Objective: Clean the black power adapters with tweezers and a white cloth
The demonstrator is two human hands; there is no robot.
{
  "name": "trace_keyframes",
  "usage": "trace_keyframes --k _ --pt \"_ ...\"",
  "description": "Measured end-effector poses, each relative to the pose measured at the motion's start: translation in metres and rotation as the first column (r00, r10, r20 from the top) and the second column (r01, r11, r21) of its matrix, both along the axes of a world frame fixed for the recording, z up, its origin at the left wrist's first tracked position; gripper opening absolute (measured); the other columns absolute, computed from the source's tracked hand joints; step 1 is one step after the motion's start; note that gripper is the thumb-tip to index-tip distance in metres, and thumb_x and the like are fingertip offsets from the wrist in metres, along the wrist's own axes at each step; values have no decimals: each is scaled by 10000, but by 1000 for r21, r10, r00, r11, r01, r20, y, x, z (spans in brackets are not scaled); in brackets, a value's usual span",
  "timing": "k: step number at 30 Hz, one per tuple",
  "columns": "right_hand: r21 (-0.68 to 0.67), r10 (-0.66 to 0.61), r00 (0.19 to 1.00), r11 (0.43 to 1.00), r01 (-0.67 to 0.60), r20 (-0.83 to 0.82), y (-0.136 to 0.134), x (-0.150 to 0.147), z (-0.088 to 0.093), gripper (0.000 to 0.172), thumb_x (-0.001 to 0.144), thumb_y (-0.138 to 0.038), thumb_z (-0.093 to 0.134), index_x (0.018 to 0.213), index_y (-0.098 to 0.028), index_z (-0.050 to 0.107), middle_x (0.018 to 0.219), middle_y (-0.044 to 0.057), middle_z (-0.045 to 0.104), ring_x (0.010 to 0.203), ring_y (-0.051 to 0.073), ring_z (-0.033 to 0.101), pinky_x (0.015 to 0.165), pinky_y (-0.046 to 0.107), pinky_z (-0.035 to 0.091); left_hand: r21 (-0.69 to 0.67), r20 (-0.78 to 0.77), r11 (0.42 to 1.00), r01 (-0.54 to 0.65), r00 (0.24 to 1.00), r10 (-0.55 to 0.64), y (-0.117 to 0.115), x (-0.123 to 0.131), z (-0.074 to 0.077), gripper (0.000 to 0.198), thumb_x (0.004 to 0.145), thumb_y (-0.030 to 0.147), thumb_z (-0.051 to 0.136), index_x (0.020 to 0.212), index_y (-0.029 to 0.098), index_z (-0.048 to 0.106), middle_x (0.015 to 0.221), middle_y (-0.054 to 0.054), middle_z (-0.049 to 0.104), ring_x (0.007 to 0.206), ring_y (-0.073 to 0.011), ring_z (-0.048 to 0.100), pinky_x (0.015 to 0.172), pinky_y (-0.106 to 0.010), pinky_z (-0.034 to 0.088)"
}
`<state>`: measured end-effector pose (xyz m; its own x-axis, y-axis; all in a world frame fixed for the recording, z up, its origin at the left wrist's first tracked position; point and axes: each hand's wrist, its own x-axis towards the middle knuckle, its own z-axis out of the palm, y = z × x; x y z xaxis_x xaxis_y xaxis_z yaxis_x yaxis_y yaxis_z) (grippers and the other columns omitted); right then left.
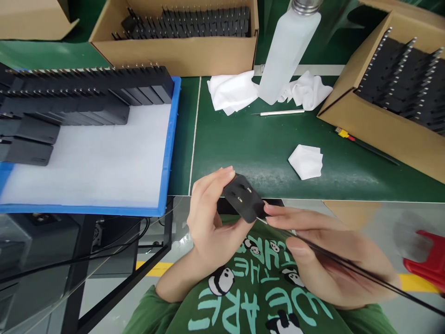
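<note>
The left hand has its grip closed around a black charger plug. It holds the plug just above the near edge of the green worktop, two prongs tilted up toward the eyes, seemingly to keep that face in view. The right hand pinches a thin black rod like a pen, its tip touching the plug's lower edge. To the left sits a blue tray with rows of similar plugs. Ahead are a folded wipe, a bottle, crumpled cloths and a cardboard box. Nothing crowds the hands.
</note>
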<state>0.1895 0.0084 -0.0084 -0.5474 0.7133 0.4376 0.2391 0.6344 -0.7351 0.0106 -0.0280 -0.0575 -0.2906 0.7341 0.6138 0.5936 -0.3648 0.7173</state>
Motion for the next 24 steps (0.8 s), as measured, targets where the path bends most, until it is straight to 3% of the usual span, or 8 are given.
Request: trace_keyframes --k 7,15,24 --pt "-19 -9 1000 1000 9 24 0 1 1 117 943 -155 637 971 -223 728 957 48 815 904 208 792 837 237 671 -19 5 1000 -3 1000 3 0 0 -1 630 737 117 827 1319 196 600 1223 -77 680 1146 -271 653 968 -404 573" --pt "-4 -3 1000 1000 2 -27 0 -1 0 149 926 -99 638 1040 -135 727 932 96 811 934 188 786 920 166 617 -12 7 1000 -4 1000 4 0 -1 -2 647 721 106 838 1319 190 605 1227 -77 679 1141 -265 653 969 -396 575" --pt "-36 -35 999 999 34 -36 -1 -2 1 140 934 -126 635 1004 -191 737 912 58 814 889 195 793 867 197 651 -10 9 1000 2 1000 -2 0 -1 -1 640 728 118 838 1318 189 602 1218 -75 680 1140 -254 648 973 -388 572"
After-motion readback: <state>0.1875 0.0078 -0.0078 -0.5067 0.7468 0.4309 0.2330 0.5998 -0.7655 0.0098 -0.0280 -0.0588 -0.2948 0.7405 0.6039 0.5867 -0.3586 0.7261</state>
